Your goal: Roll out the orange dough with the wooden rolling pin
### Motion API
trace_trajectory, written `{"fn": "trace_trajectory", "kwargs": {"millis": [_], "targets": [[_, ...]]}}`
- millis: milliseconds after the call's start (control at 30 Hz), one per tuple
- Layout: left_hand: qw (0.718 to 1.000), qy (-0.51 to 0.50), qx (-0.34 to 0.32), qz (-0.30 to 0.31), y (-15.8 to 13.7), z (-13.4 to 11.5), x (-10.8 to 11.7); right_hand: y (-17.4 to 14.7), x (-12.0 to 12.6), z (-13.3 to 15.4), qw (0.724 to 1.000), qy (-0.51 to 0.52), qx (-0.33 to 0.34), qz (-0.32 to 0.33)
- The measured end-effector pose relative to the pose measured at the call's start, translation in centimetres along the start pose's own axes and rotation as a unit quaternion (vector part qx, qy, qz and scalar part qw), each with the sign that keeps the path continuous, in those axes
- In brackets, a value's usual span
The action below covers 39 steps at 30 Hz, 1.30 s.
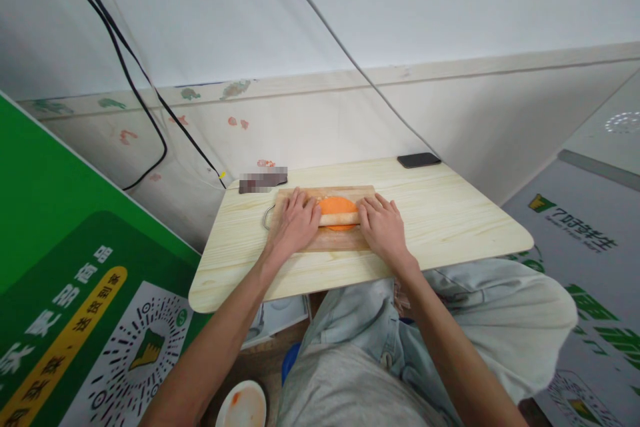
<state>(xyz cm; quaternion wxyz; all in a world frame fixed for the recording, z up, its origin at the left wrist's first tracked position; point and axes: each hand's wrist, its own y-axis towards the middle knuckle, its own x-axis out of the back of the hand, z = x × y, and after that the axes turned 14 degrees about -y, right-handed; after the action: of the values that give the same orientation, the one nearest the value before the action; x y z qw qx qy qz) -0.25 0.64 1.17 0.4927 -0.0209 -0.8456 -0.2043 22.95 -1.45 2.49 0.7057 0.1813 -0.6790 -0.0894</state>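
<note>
A wooden rolling pin [340,219] lies crosswise over a flat orange sheet of dough [337,204]. Beneath both is a wooden cutting board [345,241] with a metal loop handle at its left end. My left hand [296,221] is closed over the pin's left end, its fingers pointing away from me. On the other end my right hand [383,223] grips the same pin. The dough shows between the hands, on the far side of the pin and a little on the near side. Both ends of the pin are hidden under my hands.
The board rests on a pale wood-grain table [450,220]. Toward the back lie a black phone [419,159] and a blurred dark item [263,179]. A cable [345,47] runs down the wall. Below the table stands a stained white bowl [243,405]. Green panel [60,233] at left.
</note>
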Motion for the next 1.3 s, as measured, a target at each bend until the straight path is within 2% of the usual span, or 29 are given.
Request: {"fn": "trace_trajectory", "kwargs": {"millis": [167, 300, 467, 767, 1033, 1133, 1300], "targets": [[1.000, -0.002, 0.020, -0.012, 1.8, 0.6, -0.4, 1.8, 0.3, 0.5, 0.999, -0.034, -0.008, 0.011], [1.000, -0.004, -0.010, -0.006, 1.6, 1.2, -0.6, 1.2, 0.2, 0.5, 1.000, -0.023, -0.011, -0.006], [0.999, -0.009, -0.039, 0.002, -0.3, 1.2, -0.4, -1.3, -0.2, 0.0, 1.000, 0.013, -0.005, -0.025], [0.999, -0.018, -0.024, -0.016, -3.2, -0.7, 0.1, -4.3, -0.4, 0.2, 0.996, 0.054, -0.012, -0.072], [0.998, -0.025, -0.053, -0.024, -7.3, -1.4, 0.1, -8.7, 0.0, 0.7, 0.995, 0.031, -0.003, -0.095], [0.998, -0.025, -0.048, -0.021, -6.8, -1.3, 0.2, -8.0, -0.1, 0.4, 0.996, 0.025, 0.009, -0.082], [1.000, -0.007, -0.025, -0.004, -3.9, -0.8, 0.6, -4.6, -0.2, -0.1, 0.998, 0.035, 0.005, -0.052]]}}
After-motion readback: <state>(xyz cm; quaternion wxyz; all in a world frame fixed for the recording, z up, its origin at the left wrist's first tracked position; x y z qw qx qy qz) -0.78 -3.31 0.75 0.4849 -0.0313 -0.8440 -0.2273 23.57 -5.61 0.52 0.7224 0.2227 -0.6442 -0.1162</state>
